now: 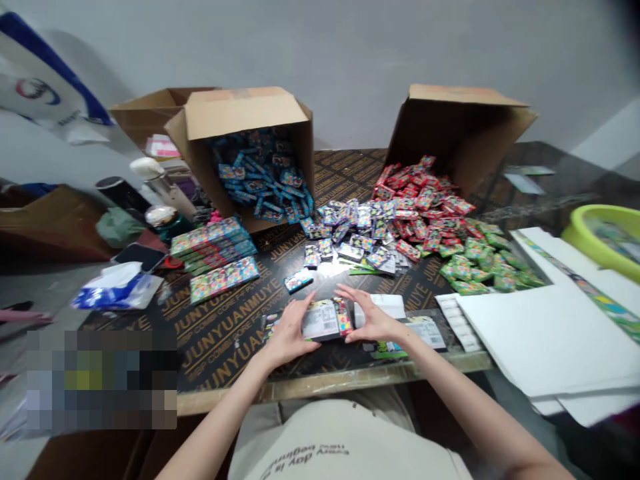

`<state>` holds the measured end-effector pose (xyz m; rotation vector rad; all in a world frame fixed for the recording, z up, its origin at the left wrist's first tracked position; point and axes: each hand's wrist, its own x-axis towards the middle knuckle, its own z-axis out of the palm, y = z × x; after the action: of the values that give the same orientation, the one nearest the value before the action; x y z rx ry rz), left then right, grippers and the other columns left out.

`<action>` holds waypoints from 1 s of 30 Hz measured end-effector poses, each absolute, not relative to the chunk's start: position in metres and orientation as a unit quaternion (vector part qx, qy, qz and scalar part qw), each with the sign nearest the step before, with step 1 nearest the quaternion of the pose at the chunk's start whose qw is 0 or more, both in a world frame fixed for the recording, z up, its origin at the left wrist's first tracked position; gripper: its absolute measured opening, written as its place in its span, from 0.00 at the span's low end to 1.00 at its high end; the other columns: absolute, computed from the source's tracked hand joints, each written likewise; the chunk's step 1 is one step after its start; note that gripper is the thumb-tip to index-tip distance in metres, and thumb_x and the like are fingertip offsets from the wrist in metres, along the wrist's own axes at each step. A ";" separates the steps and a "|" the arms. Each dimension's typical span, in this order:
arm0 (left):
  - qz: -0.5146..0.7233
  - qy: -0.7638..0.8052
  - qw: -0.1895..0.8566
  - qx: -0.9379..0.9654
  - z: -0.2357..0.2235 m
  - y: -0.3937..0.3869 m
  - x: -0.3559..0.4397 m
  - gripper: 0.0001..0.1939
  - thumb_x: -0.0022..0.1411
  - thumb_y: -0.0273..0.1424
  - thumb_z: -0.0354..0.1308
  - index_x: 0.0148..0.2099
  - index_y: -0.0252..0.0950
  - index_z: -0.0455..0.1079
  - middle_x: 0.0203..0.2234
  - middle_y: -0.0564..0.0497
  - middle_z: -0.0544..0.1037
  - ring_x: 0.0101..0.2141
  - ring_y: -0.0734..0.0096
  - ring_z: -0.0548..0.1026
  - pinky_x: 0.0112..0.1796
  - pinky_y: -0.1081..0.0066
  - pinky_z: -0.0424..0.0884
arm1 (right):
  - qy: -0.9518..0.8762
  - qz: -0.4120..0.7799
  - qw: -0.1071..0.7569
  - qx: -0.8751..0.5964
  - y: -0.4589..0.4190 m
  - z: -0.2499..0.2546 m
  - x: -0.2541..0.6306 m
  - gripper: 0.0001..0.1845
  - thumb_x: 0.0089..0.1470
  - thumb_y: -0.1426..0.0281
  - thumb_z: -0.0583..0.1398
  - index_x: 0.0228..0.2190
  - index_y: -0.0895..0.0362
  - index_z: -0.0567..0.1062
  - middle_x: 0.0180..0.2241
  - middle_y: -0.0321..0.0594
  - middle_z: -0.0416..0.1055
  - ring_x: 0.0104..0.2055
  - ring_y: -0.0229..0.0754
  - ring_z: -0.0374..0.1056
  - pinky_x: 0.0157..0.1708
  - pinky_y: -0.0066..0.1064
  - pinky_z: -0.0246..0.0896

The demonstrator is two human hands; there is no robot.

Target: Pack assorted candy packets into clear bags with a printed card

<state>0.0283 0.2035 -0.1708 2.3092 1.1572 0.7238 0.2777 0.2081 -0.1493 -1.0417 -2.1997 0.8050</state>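
My left hand (290,333) and my right hand (369,319) both hold a small stack of flat packets (327,320) just above the near edge of the dark table (220,347). The stack shows a white label side and a colourful end. Fingers of both hands curl round its sides. Under it lie more flat packets (425,331) with white labels. A single blue packet (299,280) lies a little beyond my left hand.
A tipped cardboard box (240,113) spills blue packets (265,177); another box (460,127) spills red packets (425,200). Purple packets (350,233) and green packets (475,260) lie between. Stacked sets (217,257) sit left, white sheets (540,340) right, a green basin (605,237) far right.
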 end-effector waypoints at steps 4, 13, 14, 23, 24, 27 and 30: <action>0.294 0.466 0.201 0.810 -0.172 0.212 0.031 0.47 0.46 0.35 0.61 0.64 0.39 0.40 0.51 0.43 0.63 0.50 0.56 0.64 0.50 0.57 0.60 | -0.770 0.248 0.379 -0.450 0.200 -0.145 0.273 0.52 0.39 0.54 0.64 0.59 0.51 0.45 0.50 0.45 0.65 0.57 0.49 0.54 0.57 0.45 0.35; 0.138 0.474 0.143 0.858 -0.184 0.219 0.045 0.45 0.47 0.35 0.57 0.64 0.35 0.41 0.48 0.42 0.65 0.48 0.55 0.64 0.46 0.60 0.62 | -0.704 0.061 0.309 -0.636 0.225 -0.133 0.381 0.37 0.48 0.60 0.58 0.57 0.49 0.51 0.59 0.41 0.51 0.63 0.48 0.40 0.58 0.46 0.32; 0.097 0.474 0.130 0.865 -0.181 0.218 0.047 0.43 0.46 0.33 0.56 0.63 0.36 0.43 0.48 0.42 0.66 0.47 0.53 0.64 0.45 0.59 0.63 | -0.658 0.021 0.282 -0.697 0.233 -0.130 0.408 0.40 0.44 0.63 0.60 0.57 0.49 0.52 0.61 0.41 0.47 0.63 0.50 0.37 0.57 0.46 0.31; -0.064 0.389 0.080 0.915 -0.155 0.229 0.078 0.45 0.38 0.26 0.58 0.61 0.46 0.50 0.50 0.41 0.61 0.48 0.50 0.62 0.40 0.59 0.65 | -0.588 0.085 0.232 -0.770 0.255 -0.121 0.548 0.45 0.26 0.71 0.67 0.51 0.52 0.64 0.48 0.47 0.64 0.54 0.61 0.53 0.50 0.56 0.41; -0.064 0.386 0.080 0.917 -0.156 0.231 0.079 0.42 0.38 0.27 0.58 0.59 0.44 0.54 0.48 0.41 0.62 0.47 0.50 0.62 0.40 0.59 0.65 | -0.596 0.093 0.245 -0.759 0.255 -0.121 0.546 0.44 0.25 0.70 0.67 0.50 0.52 0.64 0.47 0.46 0.64 0.52 0.59 0.56 0.50 0.54 0.43; -0.047 0.385 0.083 0.918 -0.161 0.234 0.078 0.34 0.37 0.29 0.60 0.52 0.41 0.63 0.46 0.40 0.64 0.47 0.48 0.62 0.40 0.57 0.66 | -0.622 0.122 0.292 -0.717 0.254 -0.121 0.522 0.45 0.29 0.65 0.67 0.52 0.52 0.61 0.46 0.44 0.63 0.48 0.51 0.59 0.49 0.45 0.51; 0.019 0.406 0.125 0.905 -0.159 0.228 0.081 0.33 0.36 0.31 0.64 0.49 0.40 0.65 0.49 0.39 0.63 0.50 0.45 0.59 0.46 0.50 0.60 | -0.640 0.225 0.392 -0.621 0.245 -0.121 0.464 0.43 0.39 0.59 0.62 0.56 0.48 0.53 0.45 0.41 0.63 0.47 0.45 0.62 0.45 0.38 0.58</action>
<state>0.0811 0.2282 -0.1590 2.6376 1.1818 0.0562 0.4644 0.2454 -0.1214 -1.5776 -1.6263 0.5703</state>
